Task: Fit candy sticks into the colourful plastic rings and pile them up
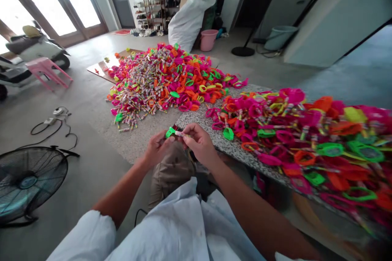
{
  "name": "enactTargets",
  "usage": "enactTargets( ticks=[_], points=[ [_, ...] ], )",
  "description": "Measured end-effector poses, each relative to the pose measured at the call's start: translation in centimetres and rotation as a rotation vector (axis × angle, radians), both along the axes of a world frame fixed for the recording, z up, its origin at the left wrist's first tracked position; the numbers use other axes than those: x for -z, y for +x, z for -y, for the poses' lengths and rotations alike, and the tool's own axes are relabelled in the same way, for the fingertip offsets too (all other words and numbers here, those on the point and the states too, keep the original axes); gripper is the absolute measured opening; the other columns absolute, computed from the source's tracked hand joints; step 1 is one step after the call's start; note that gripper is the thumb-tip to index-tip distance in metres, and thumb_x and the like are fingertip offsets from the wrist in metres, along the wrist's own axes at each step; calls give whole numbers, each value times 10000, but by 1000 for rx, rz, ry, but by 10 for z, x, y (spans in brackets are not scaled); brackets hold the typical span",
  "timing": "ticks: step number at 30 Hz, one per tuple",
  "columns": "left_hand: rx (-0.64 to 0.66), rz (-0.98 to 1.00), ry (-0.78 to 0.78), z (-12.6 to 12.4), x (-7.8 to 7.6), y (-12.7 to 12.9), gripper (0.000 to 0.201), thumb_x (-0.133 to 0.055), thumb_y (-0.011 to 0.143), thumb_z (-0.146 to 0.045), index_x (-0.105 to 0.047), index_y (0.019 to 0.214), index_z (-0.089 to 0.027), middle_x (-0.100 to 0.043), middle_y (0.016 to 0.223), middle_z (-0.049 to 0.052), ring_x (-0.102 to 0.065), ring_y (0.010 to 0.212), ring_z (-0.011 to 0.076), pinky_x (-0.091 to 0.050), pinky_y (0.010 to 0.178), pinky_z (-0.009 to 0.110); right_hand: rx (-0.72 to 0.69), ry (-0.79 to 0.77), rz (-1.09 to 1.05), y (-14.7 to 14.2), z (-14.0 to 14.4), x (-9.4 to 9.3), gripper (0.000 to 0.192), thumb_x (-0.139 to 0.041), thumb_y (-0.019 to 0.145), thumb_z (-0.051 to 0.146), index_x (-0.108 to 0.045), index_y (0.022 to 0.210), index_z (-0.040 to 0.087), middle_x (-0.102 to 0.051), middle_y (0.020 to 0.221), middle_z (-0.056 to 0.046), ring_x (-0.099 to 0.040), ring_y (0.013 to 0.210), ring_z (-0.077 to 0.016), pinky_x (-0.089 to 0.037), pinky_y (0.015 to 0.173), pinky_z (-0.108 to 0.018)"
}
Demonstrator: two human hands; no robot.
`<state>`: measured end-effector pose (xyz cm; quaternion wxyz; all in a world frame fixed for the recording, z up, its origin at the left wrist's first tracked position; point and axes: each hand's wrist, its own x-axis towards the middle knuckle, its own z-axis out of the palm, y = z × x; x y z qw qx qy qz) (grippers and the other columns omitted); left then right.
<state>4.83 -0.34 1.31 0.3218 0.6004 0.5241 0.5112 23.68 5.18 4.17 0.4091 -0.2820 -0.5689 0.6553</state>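
Note:
My left hand [157, 147] pinches a green plastic ring piece [170, 132] in front of my knee. My right hand [199, 143] holds a small striped candy tube [180, 133] against that green piece, the two hands touching at the fingertips. Just right of my hands a speckled stone table [199, 120] carries a heap of pink, orange and green plastic rings with tubes [306, 138]. A larger pile of the same bright pieces [168, 79] lies on the floor beyond my hands.
A floor fan [27, 181] lies at lower left with cables [52, 124] beside it. A pink stool [47, 71] and a scooter [33, 49] stand at far left. A white sack [188, 18], a pink bucket [208, 40] and shelves [153, 6] sit at the back.

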Motion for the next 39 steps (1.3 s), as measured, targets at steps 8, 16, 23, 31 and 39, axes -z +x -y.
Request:
enactTargets(
  ticks=[8, 16, 23, 31, 39],
  points=[
    [85, 287, -55, 0, -3, 18, 441, -752, 917, -592, -695, 970, -158, -669, 869, 61, -625, 802, 157, -525, 736, 271, 50, 109, -29, 16, 7, 4, 261, -643, 949, 430, -585, 1126, 248, -668, 954, -41, -598, 706, -150, -477, 628, -297],
    [209, 970, -501, -9, -8, 31, 553, -815, 822, -666, -629, 1032, -190, -663, 804, -26, -533, 474, 58, -413, 414, 181, 192, 283, 45, 18, 4, 11, 265, -562, 1034, 450, -715, 1100, 243, -683, 1121, -75, -617, 785, -151, -520, 723, -319],
    [169, 1074, -625, -13, -5, 41, 429, -809, 892, -535, -619, 1021, -172, -646, 761, -45, -481, 456, 23, -401, 425, 154, 13, -206, -9, 14, -7, 18, 473, -844, 786, 503, -673, 1106, 197, -712, 998, -40, -670, 843, -168, -569, 693, -286],
    [62, 1052, -698, -14, -2, 44, 509, -649, 975, -649, -644, 1106, -158, -681, 919, 35, -556, 585, 67, -419, 463, 165, -5, -658, -204, 14, -20, 26, 294, -828, 789, 220, -664, 1020, 144, -745, 885, -48, -670, 671, -129, -549, 536, -219],
    [14, -622, 363, -9, 7, 18, 476, -778, 948, -403, -657, 1368, -215, -606, 1461, 153, -490, 1445, 302, -416, 1228, 504, 49, -706, -224, 17, -23, 25, 202, -772, 848, 172, -655, 1008, 137, -707, 760, -33, -636, 594, -122, -554, 517, -220]
  ],
)
